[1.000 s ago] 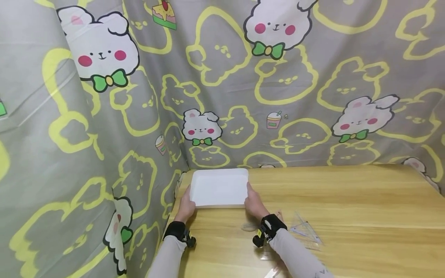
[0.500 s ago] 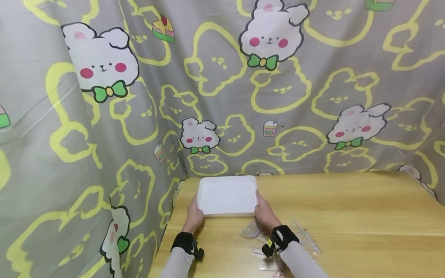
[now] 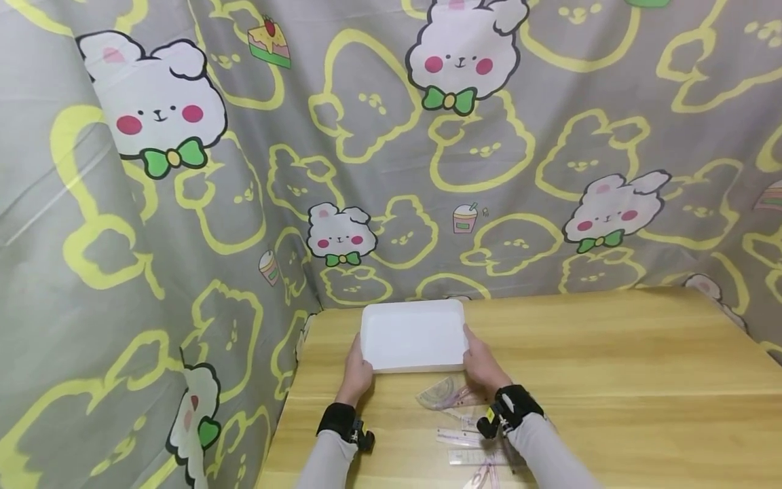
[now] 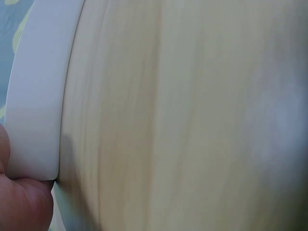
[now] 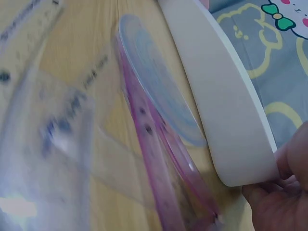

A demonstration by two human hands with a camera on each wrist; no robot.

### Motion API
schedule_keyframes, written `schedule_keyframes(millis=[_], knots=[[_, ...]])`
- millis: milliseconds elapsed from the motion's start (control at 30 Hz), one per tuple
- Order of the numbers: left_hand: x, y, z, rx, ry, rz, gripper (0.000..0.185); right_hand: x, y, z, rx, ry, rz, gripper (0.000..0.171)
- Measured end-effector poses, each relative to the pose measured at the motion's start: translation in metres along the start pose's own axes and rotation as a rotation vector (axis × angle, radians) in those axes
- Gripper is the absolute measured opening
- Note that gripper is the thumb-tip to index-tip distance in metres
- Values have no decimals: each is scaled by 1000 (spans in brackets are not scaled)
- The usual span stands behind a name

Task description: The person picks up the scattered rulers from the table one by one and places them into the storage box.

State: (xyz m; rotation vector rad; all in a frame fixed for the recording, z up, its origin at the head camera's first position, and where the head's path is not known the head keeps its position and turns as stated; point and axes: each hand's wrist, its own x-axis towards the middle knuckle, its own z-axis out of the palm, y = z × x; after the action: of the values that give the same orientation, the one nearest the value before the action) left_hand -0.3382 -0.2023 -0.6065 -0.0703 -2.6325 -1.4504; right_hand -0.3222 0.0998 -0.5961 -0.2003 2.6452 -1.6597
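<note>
A shallow white rectangular tray [image 3: 413,336] lies near the back left of the wooden table, held at both short ends. My left hand [image 3: 357,370] grips its left end; in the left wrist view the thumb [image 4: 26,204] presses at the tray's corner. On the opposite end, my right hand [image 3: 481,360] holds the edge, fingers curled at the lower corner of the tray wall [image 5: 216,96] in the right wrist view. Just in front of the tray is a clear protractor [image 3: 436,394], beside pink-edged clear drawing tools [image 5: 144,130] that overlap each other.
Clear rulers [image 3: 473,457] and a pinkish piece with a round hole [image 3: 479,477] lie nearer the front, partly under the right forearm. A patterned curtain [image 3: 391,163] hangs behind the wooden table [image 3: 611,380] and along its left side.
Both hands have shifted the tray to the right along the back of the table. The right forearm moved with it, so more of the protractor and rulers shows. The head view has also shifted.
</note>
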Motion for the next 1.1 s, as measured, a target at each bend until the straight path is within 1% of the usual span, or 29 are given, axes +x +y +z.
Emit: schedule_keyframes(millis=[100, 200, 333, 467, 533, 600, 667, 767, 933, 967, 1100], knots=[[1, 4, 4, 5, 13, -4, 71, 4, -3, -9, -33, -28, -10, 63], [2, 8, 5, -4, 16, -13, 70, 6, -4, -14, -45, -46, -6, 63], [2, 11, 3, -9, -10, -21, 70, 8, -2, -16, -34, -35, -14, 64], [-1, 11, 1, -23, 15, -19, 71, 9, -1, -13, -3, -34, -48, 63], [-3, 11, 2, -20, 15, -16, 71, 8, 1, -13, 6, -40, -55, 64], [-4, 13, 6, -4, -6, -9, 71, 5, 5, -16, 8, -42, -41, 63], [-4, 16, 10, 13, -44, -12, 72, 2, 9, -22, -2, -46, -32, 62], [-6, 22, 17, 50, -88, -34, 72, -1, 12, -31, -23, -51, -23, 61], [-11, 31, 26, 69, -111, -41, 73, -8, 15, -42, 4, -48, -15, 60], [-13, 32, 27, 77, -113, -37, 73, -10, 16, -43, 11, -52, -9, 61], [-12, 39, 34, 98, -126, -3, 71, -12, 17, -53, -1, -33, 11, 62]])
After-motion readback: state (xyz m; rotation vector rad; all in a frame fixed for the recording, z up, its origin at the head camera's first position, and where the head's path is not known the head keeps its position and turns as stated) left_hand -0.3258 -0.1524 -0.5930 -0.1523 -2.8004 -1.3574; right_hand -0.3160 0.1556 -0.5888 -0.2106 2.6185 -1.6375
